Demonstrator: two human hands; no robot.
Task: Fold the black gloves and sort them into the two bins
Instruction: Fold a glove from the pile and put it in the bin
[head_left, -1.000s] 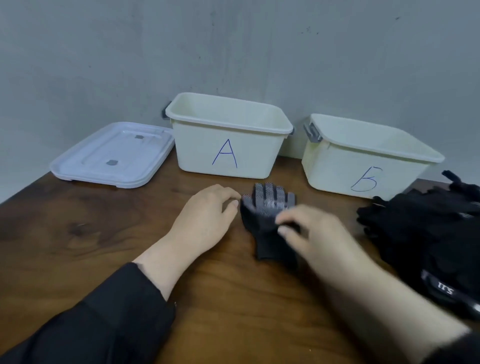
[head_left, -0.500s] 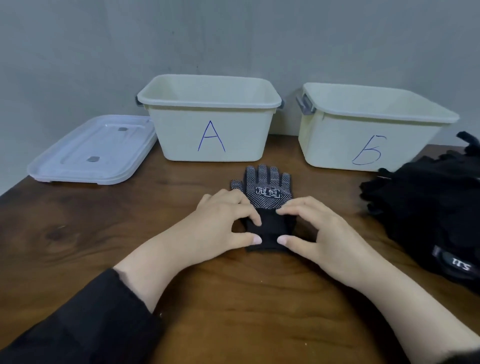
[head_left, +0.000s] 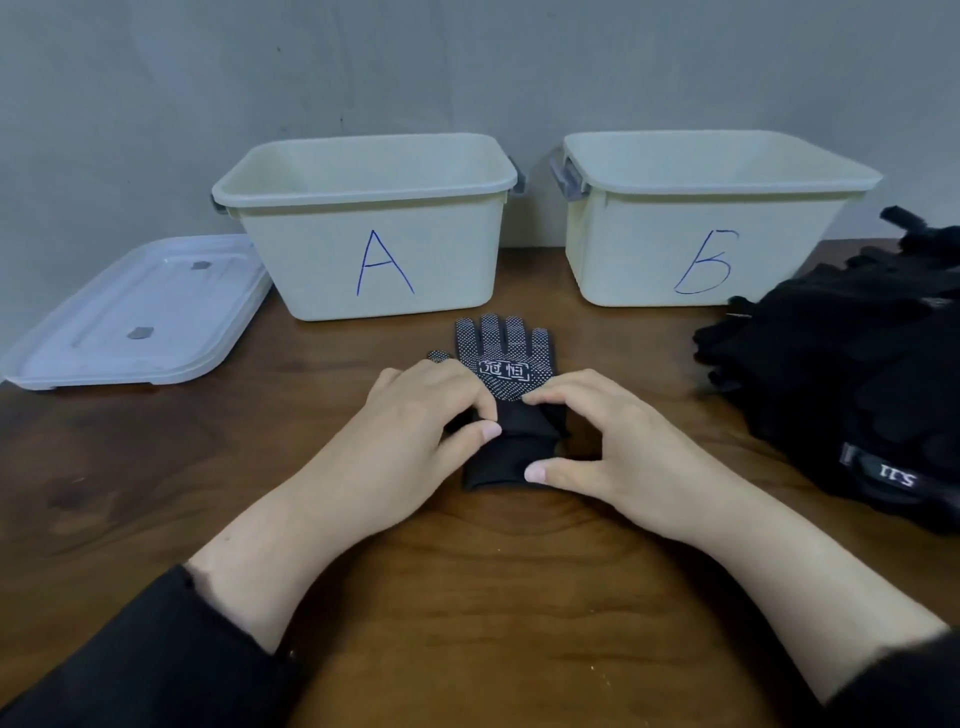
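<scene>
A black glove (head_left: 506, 358) with white grip dots lies flat on the wooden table, fingers pointing at the bins. My left hand (head_left: 415, 431) pinches the left side of its cuff between thumb and fingers. My right hand (head_left: 597, 441) pinches the right side of the cuff the same way. The cuff end is bunched up between my thumbs. Bin A (head_left: 374, 228) stands behind the glove to the left, bin B (head_left: 696, 218) to the right. I see nothing in the visible part of either bin.
A heap of black gloves (head_left: 857, 374) lies at the right table edge. A clear plastic lid (head_left: 135, 317) rests at the far left beside bin A. A grey wall rises right behind the bins.
The camera view shifted and the glove now lies straight. Both hands moved onto the cuff and gripped it; the cuff is more bunched than half a second ago.
</scene>
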